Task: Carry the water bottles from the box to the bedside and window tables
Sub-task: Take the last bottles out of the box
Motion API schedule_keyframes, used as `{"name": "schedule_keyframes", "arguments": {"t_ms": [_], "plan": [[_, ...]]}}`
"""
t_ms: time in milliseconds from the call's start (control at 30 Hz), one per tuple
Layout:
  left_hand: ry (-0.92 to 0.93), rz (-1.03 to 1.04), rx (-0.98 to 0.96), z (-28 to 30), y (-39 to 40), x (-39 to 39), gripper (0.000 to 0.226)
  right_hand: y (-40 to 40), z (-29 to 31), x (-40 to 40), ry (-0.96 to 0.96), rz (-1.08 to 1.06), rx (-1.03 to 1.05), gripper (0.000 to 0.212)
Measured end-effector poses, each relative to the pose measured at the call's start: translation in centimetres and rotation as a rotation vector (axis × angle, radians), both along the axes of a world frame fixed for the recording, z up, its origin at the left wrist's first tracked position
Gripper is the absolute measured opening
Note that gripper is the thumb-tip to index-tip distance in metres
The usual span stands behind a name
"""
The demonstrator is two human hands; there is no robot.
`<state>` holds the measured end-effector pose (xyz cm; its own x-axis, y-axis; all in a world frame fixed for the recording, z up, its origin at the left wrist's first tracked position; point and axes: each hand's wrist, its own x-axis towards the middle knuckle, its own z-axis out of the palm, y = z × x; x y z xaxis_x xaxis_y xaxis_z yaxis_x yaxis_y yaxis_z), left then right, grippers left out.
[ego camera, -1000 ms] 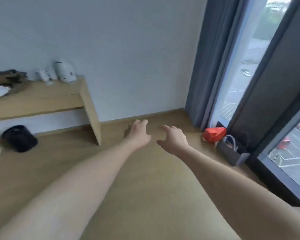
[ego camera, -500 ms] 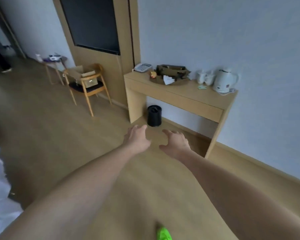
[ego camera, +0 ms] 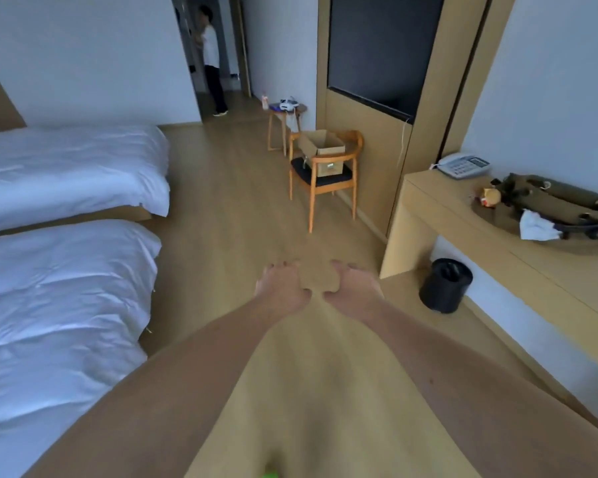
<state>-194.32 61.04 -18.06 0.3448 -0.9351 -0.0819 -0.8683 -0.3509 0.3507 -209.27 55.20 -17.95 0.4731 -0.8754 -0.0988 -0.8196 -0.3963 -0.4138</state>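
Observation:
An open cardboard box (ego camera: 321,150) sits on the seat of a wooden chair (ego camera: 325,182) across the room, by the wall panel. No water bottle shows; the box's inside is hidden from here. My left hand (ego camera: 281,288) and my right hand (ego camera: 353,287) are stretched out side by side over the wooden floor, well short of the chair. Both hold nothing, with fingers loosely curled and apart.
Two beds with white covers (ego camera: 66,257) line the left. A desk (ego camera: 497,236) on the right carries a phone (ego camera: 463,164) and a green bag (ego camera: 560,201); a black bin (ego camera: 446,284) stands under it. A small side table (ego camera: 285,122) and a person (ego camera: 211,60) are beyond the chair.
My view has swung left from the window corner, past the desk, to the beds, chair and box. Both hands stay held out in front, empty.

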Motion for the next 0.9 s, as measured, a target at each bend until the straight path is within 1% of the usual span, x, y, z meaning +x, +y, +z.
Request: {"name": "schedule_keyframes", "arguments": {"t_ms": [167,267,433,600,800,900], "plan": [[-0.028,0.022,0.020,-2.9,-8.8,8.6,0.066,-9.1,-2.4,8.2,0.028,0.037,0.019,0.063],[-0.003,0.037,0.020,-4.2,-15.3,14.7,0.066,-15.4,-3.3,13.5,0.047,0.029,0.023,0.067],[0.064,0.048,0.067,-3.5,-25.6,24.2,0.068,-25.1,-2.3,22.3,0.030,-0.027,0.081,0.065],[0.067,0.052,0.018,-2.6,-35.0,31.6,0.060,-34.3,-1.6,29.5,-0.002,-0.049,0.087,0.066],[0.017,0.041,0.058,-4.7,-45.7,39.2,0.063,-45.8,-3.6,37.8,-0.046,-0.052,0.141,0.056],[-0.007,0.055,0.030,-5.1,-52.8,43.4,0.060,-52.9,-5.2,42.0,-0.086,-0.034,0.137,0.059]]}}
